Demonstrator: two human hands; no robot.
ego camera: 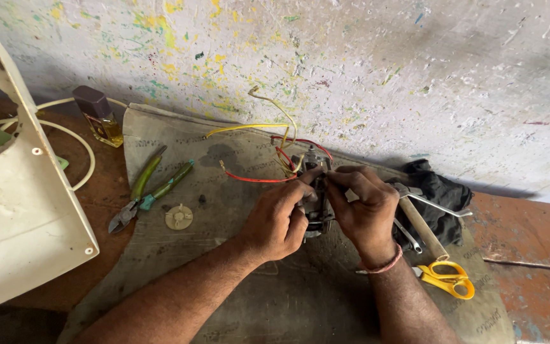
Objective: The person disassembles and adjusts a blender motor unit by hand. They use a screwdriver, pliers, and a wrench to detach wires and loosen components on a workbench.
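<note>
Left hand (279, 220): your grip is closed around the small dark metal motor with red and yellow wires (315, 191), steadying it from the left.
Right hand (365, 207): your fingers pinch at the top of the motor, thumb and forefinger closed on a small part or wire end there; exactly what they grip is too small to tell.
Motor position: held just above the worn grey-brown mat (237, 299) at the middle of the bench, near the paint-flecked wall.
Wires: the red and yellow leads (249, 127) fan out loose to the far left, their ends bare and joined to nothing.
Progress: judging from the free leads and the open cream plastic housing (27, 223) lying apart on the left, the motor is out of its casing and the wiring remains undone.
Tools nearby: green-handled pliers (141, 194) and a round cream plastic disc (179, 217) lie left; yellow-handled scissors (447, 279), a wooden-handled tool (423, 226) and a black cloth (437, 191) lie right.
</note>
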